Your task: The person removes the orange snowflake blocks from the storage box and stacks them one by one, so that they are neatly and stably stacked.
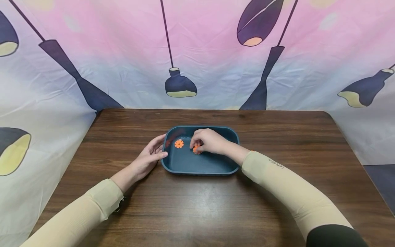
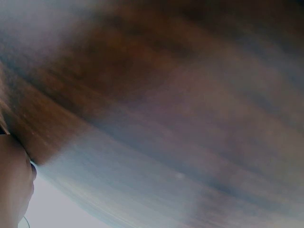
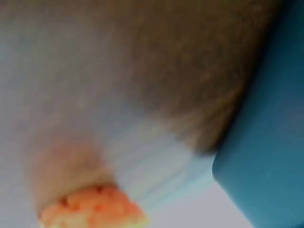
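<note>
A dark teal rectangular tray [image 1: 197, 166] rests on the wooden table. At its left end my left hand [image 1: 146, 159] grips the wall, thumb over the rim and fingers along the outside. My right hand [image 1: 211, 141] reaches into the tray and pinches an orange notched disc [image 1: 196, 150], partly covered by the fingers. Left of it, a second orange disc [image 1: 179, 143] with a small centre hole lies on the tray floor. In the left wrist view only a bit of the left hand [image 2: 14, 183] shows at the edge.
Something orange [image 3: 92, 209] sits on the table outside the tray's right side; the right forearm hides most of it in the head view. Dark wooden table [image 1: 197, 209] surrounds the tray. A printed cloth [image 1: 210, 51] hangs behind the table's far edge.
</note>
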Action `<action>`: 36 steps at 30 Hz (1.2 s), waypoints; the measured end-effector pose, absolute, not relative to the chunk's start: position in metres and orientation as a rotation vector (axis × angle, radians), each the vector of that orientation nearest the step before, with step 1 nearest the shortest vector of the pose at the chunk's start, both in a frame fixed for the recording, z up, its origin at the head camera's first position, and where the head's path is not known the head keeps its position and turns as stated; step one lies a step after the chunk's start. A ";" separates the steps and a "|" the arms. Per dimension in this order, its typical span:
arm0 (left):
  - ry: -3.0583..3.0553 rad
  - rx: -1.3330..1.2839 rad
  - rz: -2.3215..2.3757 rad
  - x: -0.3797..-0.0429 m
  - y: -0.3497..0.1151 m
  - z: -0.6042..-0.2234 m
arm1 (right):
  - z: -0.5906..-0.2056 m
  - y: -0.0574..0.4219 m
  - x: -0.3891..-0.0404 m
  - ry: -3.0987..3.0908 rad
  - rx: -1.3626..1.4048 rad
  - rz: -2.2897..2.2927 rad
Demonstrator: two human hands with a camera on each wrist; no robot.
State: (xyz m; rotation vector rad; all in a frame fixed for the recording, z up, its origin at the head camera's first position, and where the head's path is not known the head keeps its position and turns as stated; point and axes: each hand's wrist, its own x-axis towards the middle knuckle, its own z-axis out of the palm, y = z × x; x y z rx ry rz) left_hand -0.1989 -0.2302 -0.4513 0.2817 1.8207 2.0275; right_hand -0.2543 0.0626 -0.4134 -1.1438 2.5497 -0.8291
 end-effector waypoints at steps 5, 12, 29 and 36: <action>1.817 0.277 2.031 -0.199 -0.230 -0.453 | -0.405 0.072 -0.256 2.569 -1.122 -0.842; 1.814 0.298 2.040 -0.200 -0.231 -0.454 | -0.394 0.088 -0.257 2.639 -1.107 -0.889; 1.828 0.281 2.025 -0.199 -0.230 -0.450 | -0.365 0.153 -0.247 2.664 -0.812 -1.162; 1.825 0.272 2.023 -0.198 -0.230 -0.449 | -0.360 0.186 -0.237 2.708 -0.768 -1.126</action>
